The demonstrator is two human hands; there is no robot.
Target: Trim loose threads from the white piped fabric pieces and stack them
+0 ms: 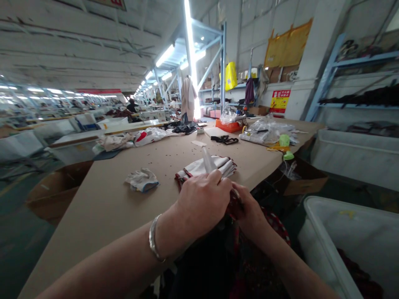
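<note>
My left hand (202,201) is closed, with a silver bangle on its wrist, and grips a slim translucent white stick-like tool (208,161) that points up and away. My right hand (251,211) sits just right of it, fingers curled round a dark red patterned cloth (234,203) that runs down into my lap. Both hands meet at the near edge of the tan table (109,203). Just beyond them lies a small stack of folded white pieces with red edging (218,165).
A crumpled white glove or rag (141,179) lies left of the stack. Farther back are black straps (225,139), clear plastic bags (268,131), an orange tray (229,126) and green items (285,145). A white plastic bin (352,236) stands at right, a cardboard box (304,180) beyond it.
</note>
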